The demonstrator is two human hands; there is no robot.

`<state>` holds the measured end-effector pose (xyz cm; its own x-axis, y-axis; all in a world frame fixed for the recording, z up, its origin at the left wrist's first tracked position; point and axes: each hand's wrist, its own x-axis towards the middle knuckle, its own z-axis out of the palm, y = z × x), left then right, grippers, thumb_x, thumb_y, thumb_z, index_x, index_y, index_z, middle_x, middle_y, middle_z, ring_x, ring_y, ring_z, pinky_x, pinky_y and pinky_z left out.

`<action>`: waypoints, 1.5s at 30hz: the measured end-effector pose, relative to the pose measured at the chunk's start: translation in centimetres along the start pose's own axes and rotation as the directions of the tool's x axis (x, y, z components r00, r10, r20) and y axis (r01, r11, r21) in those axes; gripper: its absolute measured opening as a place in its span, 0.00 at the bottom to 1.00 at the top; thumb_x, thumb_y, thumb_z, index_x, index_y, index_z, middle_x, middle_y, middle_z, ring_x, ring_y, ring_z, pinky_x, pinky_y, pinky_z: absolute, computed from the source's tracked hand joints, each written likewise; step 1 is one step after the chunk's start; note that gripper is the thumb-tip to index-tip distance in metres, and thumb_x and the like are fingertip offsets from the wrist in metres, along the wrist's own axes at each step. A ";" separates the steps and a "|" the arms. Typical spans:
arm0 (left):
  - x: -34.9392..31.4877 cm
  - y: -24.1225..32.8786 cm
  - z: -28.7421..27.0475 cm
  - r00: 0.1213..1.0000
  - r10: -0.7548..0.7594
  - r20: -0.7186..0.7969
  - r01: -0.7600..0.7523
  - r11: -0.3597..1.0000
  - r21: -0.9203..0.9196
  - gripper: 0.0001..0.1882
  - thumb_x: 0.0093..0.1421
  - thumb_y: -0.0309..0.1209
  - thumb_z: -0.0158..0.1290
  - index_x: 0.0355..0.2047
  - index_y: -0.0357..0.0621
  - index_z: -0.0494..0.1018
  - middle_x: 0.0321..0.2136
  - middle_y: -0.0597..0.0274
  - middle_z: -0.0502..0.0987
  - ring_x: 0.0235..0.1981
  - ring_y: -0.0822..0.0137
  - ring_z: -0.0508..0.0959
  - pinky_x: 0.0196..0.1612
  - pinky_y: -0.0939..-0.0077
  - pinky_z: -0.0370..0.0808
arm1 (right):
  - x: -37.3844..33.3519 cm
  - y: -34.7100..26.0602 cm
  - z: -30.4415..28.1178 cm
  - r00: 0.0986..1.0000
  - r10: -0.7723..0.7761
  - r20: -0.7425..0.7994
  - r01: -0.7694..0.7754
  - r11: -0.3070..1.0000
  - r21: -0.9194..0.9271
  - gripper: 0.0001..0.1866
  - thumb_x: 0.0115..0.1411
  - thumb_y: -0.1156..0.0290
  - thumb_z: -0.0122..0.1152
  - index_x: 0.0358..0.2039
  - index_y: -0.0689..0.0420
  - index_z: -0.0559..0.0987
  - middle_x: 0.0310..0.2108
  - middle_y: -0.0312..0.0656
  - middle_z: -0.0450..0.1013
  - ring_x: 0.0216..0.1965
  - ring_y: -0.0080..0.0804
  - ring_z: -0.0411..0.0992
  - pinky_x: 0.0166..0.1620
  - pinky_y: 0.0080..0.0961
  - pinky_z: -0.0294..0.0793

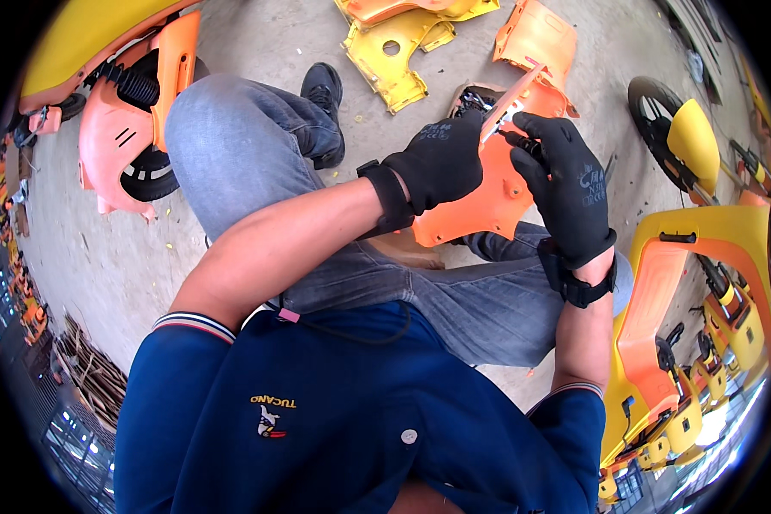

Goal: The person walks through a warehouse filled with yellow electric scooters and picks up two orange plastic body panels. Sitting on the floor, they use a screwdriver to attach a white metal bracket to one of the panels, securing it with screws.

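Observation:
Across my lap, between my knees, stands an orange plastic body panel [475, 206] with a raised edge and small moulded bosses. Gloved in black, my left hand [441, 163] is closed on the panel's upper left edge. My right hand [565, 180], in a matching glove, curls its thumb and fingers round a small dark object [527, 144] close to the panel's face; its kind is hard to make out. Just beyond my left hand, partly hidden by the panel, sits an open box [474, 96] of small dark and metal pieces.
Yellow plastic panels [390, 60] and another orange panel [535, 38] lie on the concrete floor ahead. An orange scooter front with a wheel [116, 154] stands at the left. To the right are a wheel with a yellow fender [692, 141] and a yellow-orange scooter body [660, 283].

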<state>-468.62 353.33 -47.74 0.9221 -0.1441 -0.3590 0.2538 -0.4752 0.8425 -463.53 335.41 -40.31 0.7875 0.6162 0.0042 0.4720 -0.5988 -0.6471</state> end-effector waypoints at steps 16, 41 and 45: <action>0.0 -0.3 0.1 1.000 0.016 -0.005 -0.016 1.000 -0.004 0.31 0.51 0.25 0.50 0.58 0.34 0.64 0.41 0.33 0.76 0.44 0.37 0.75 0.46 0.51 0.73 | 0.2 -0.2 0.4 1.000 -0.002 -0.009 0.002 0.996 -0.084 0.12 0.59 0.72 0.63 0.44 0.54 0.76 0.39 0.46 0.74 0.36 0.45 0.77 0.38 0.34 0.76; 0.0 -0.3 0.1 0.999 0.031 -0.026 -0.032 0.999 -0.020 0.30 0.51 0.26 0.49 0.58 0.36 0.64 0.41 0.35 0.77 0.43 0.38 0.76 0.45 0.53 0.73 | -0.1 0.5 1.2 0.993 0.092 -0.068 -0.100 0.987 -0.123 0.13 0.58 0.73 0.64 0.44 0.56 0.76 0.38 0.47 0.75 0.35 0.44 0.78 0.37 0.34 0.76; 0.1 -0.3 -0.1 0.999 0.032 -0.017 -0.032 0.999 -0.037 0.30 0.51 0.25 0.50 0.58 0.36 0.65 0.40 0.35 0.77 0.42 0.38 0.76 0.44 0.52 0.73 | 0.2 0.0 0.8 0.997 0.037 -0.065 -0.037 0.999 -0.006 0.14 0.58 0.73 0.64 0.45 0.56 0.76 0.39 0.48 0.75 0.35 0.44 0.78 0.38 0.35 0.76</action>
<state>-468.62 353.50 -47.98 0.9345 -0.1445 -0.3254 0.2344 -0.4382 0.8678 -463.70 335.91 -40.90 0.8285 0.5592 0.0300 0.4448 -0.6246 -0.6419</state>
